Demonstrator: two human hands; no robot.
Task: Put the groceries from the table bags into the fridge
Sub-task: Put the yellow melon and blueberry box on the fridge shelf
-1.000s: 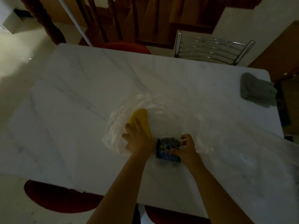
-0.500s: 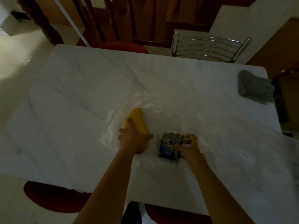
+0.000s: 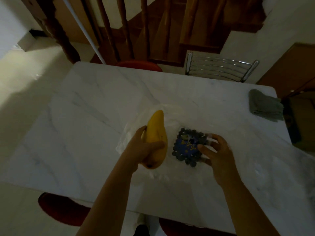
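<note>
A yellow mango (image 3: 156, 132) is lifted above the marble table (image 3: 95, 116), held in my left hand (image 3: 141, 147) with the fingers wrapped round its middle. Just to its right my right hand (image 3: 216, 154) grips the right edge of a clear blueberry box (image 3: 187, 147) with a blue label, also raised off the table. Under both lies a crumpled clear plastic bag (image 3: 172, 111), flattened on the tabletop. The fridge is not in view.
A folded grey cloth (image 3: 264, 106) lies at the table's far right corner. A chrome chair (image 3: 219, 67) and a red-seated chair (image 3: 139, 65) stand at the far side; red stools (image 3: 61, 208) sit at the near edge. Wooden stairs rise behind.
Both hands pulled the mango and the blueberry box out of the bag and raised them. The bag has sunk flat onto the table. The camera view rose and tilted.
</note>
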